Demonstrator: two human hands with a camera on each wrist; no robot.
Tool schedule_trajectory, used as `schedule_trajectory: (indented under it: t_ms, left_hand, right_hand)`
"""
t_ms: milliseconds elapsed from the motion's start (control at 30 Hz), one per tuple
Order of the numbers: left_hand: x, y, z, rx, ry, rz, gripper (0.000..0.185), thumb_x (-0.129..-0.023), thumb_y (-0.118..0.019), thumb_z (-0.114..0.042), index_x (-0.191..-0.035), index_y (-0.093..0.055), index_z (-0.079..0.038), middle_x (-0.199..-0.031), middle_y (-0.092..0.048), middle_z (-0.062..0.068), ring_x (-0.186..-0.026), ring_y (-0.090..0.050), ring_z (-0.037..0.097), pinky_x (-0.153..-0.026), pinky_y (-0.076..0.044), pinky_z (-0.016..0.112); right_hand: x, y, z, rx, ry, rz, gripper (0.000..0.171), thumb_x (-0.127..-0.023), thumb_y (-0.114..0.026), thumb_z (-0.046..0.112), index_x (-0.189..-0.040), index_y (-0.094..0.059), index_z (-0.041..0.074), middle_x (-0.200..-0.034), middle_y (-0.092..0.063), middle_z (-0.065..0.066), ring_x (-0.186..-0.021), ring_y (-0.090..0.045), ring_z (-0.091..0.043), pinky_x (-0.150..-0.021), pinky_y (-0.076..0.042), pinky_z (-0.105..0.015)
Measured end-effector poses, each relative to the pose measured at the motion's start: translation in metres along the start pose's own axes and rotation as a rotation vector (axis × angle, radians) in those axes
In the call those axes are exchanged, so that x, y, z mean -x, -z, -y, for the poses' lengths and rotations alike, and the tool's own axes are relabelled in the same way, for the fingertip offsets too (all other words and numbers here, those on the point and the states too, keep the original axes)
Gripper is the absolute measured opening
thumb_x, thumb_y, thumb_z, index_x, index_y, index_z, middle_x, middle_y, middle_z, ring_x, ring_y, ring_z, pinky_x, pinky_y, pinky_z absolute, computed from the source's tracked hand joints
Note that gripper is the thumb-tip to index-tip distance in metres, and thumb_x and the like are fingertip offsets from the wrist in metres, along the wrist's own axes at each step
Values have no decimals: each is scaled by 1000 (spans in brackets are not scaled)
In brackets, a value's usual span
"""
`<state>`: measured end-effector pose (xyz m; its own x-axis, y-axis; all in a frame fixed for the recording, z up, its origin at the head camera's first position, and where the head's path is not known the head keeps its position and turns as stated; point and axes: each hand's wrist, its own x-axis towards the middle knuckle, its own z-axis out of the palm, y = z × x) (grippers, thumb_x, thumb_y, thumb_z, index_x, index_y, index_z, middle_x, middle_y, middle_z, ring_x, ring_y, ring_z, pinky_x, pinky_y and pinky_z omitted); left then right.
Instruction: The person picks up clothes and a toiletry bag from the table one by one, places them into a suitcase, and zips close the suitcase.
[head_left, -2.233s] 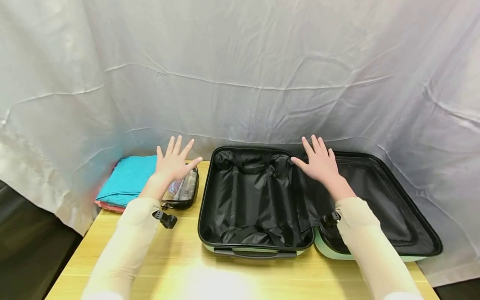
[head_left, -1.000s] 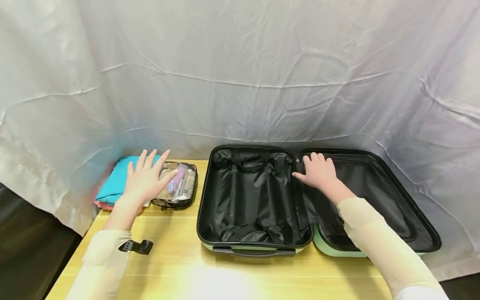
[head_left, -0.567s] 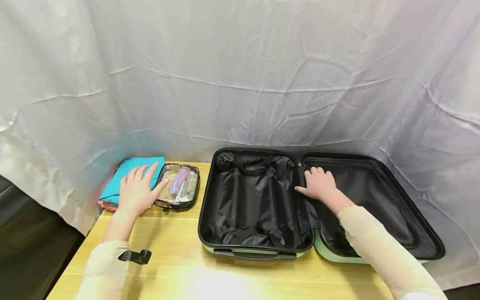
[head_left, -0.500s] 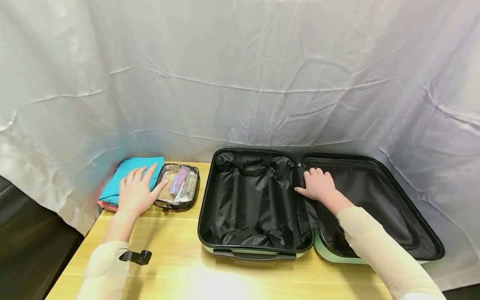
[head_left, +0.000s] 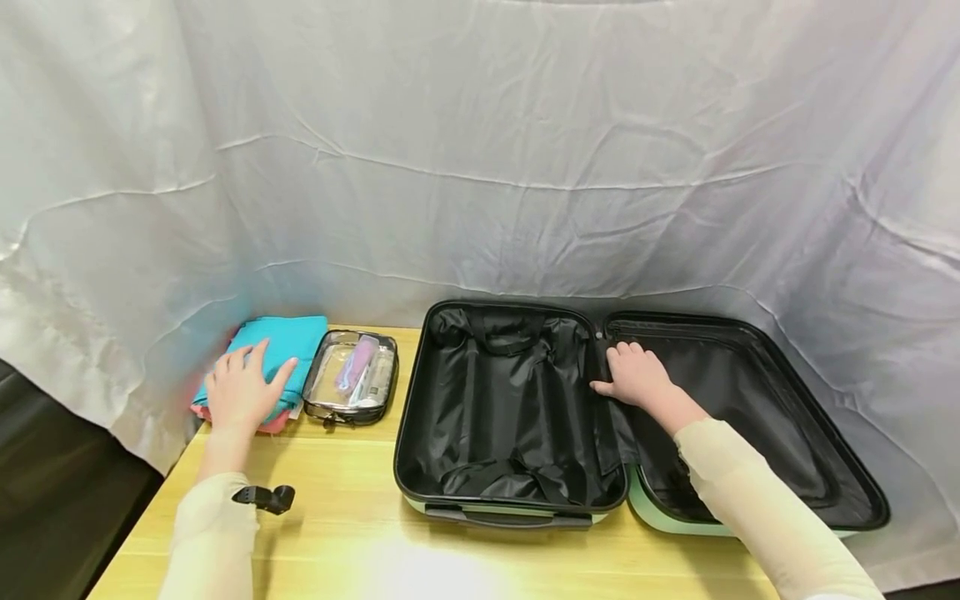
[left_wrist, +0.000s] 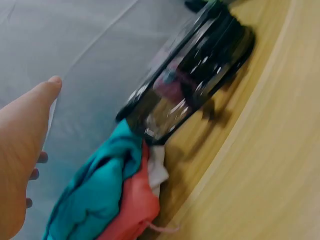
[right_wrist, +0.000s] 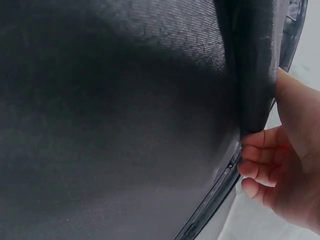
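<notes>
Wrinkled silver-grey curtain (head_left: 495,158), pale wood tabletop (head_left: 337,475), white glare (head_left: 431,571), dark area (head_left: 60,475) lower left

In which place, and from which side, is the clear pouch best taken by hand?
I would probably pinch the clear pouch by its near edge, coming from the person's side: it lies flat, the folded turquoise cloth crowds its left side, and bare wooden table lies before it.

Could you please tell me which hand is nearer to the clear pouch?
Left. The left hand is over the folded clothes beside the clear pouch; the right hand is farther right, at the middle of the open suitcase.
</notes>
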<state>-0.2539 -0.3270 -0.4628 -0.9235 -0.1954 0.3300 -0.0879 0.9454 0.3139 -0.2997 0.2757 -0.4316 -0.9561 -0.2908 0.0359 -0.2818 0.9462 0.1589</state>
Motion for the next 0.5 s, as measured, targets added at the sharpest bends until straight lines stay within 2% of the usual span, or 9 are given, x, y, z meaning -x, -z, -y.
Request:
schedule_trajectory:
  t_ms: [167,500]
  left_hand:
    - [-6,-3,15,-13,53,2,79,-95,-35,-67,-148,-35,-8,-144,-35,30,-130,-27,54,-98,-22,71]
    - [-14,-15,40,-35,163,69,86,-94,-32,-69,-151,-27,-5,-145,-25,36,-130,-20,56,-97,-19,71]
  right_hand:
    - [0,1,-1,2,-5,9,63,-86,-66,53,-109,-58,-5,-103,-57,-22,-93,-54,-40,-75,-48,-52]
    - [-1,2,2,-21,-24,35,63,-83,-69,53,-108,-58,-4,-103,-57,-22,-95,-54,-40,-75,-48,-52]
